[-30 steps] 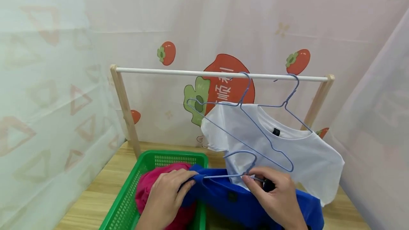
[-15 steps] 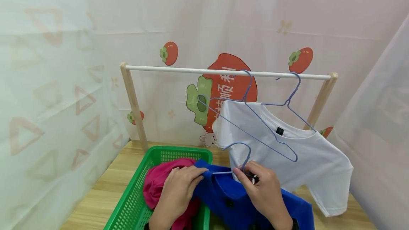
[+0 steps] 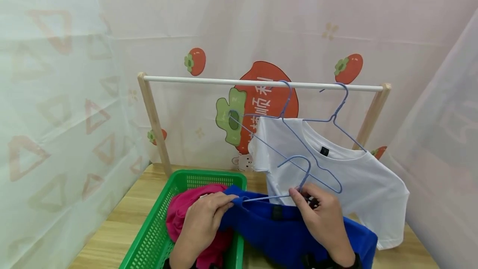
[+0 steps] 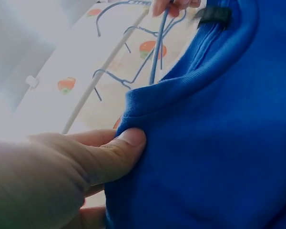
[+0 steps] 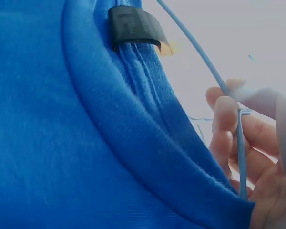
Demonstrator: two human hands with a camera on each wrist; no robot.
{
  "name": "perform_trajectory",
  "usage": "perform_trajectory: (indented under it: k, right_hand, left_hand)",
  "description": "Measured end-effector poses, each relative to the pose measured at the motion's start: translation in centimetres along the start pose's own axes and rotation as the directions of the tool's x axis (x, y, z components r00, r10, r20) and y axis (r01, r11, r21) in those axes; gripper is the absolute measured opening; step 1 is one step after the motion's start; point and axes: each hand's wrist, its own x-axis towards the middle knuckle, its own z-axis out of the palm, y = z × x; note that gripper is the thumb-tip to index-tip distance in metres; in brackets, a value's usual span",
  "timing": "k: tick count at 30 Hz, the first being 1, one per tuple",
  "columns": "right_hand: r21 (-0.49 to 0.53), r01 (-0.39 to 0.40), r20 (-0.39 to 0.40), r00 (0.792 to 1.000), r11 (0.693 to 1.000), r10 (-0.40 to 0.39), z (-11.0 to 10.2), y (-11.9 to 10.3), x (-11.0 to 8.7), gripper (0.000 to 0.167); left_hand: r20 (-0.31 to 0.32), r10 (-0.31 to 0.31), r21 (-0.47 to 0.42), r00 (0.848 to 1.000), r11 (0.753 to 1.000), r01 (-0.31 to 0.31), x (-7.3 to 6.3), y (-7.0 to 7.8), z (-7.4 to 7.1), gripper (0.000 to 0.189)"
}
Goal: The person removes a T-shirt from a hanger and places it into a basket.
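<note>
A blue T-shirt (image 3: 284, 235) hangs between my hands at the front of the head view, partly over the basket. My left hand (image 3: 203, 221) pinches its shoulder beside the neckline, the thumb lying on the outside in the left wrist view. A blue wire hanger (image 3: 267, 197) runs into the collar, and both ends of its bar are hidden in the cloth. With thumb and fingers my right hand (image 3: 321, 215) grips the hanger just below its hook, which points up. In the right wrist view, the black neck label (image 5: 136, 26) sits at the back of the collar.
Left of the shirt stands a green basket (image 3: 149, 223) with a crumpled pink garment (image 3: 186, 202) inside. Behind, a rack's white rail (image 3: 194, 79) carries a bare hanger (image 3: 287, 103) and another hanger bearing a white T-shirt (image 3: 336, 182). A patterned curtain (image 3: 168, 15) closes off the back.
My right hand has moved left with the hanger, then back right and slightly up. The left hand keeps its pinch on the blue T-shirt's shoulder. The head view has shifted a little.
</note>
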Motion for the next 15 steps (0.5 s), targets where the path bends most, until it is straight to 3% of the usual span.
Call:
perform_trajectory:
  k: [4, 10, 15]
  right_hand:
    - [0.01, 0.005, -0.02, 1.0, 1.0, -0.005, -1.0, 0.5, 0.2, 0.039]
    - [-0.006, -0.013, -0.069, 0.998, 1.0, 0.013, -2.2, 0.8, 0.2, 0.037]
    - [0.003, -0.102, -0.107, 0.989, 0.995, 0.102, -3.0, 0.8, 0.0, 0.033]
  left_hand:
    - [0.01, -0.053, 0.002, 0.999, 0.999, 0.053, 0.0, 0.1, -0.1, 0.028]
    - [-0.018, -0.058, -0.009, 0.998, 0.998, 0.057, 0.1, 0.2, 0.0, 0.027]
    - [-0.011, -0.06, 0.007, 0.998, 0.998, 0.06, 0.1, 0.3, 0.1, 0.025]
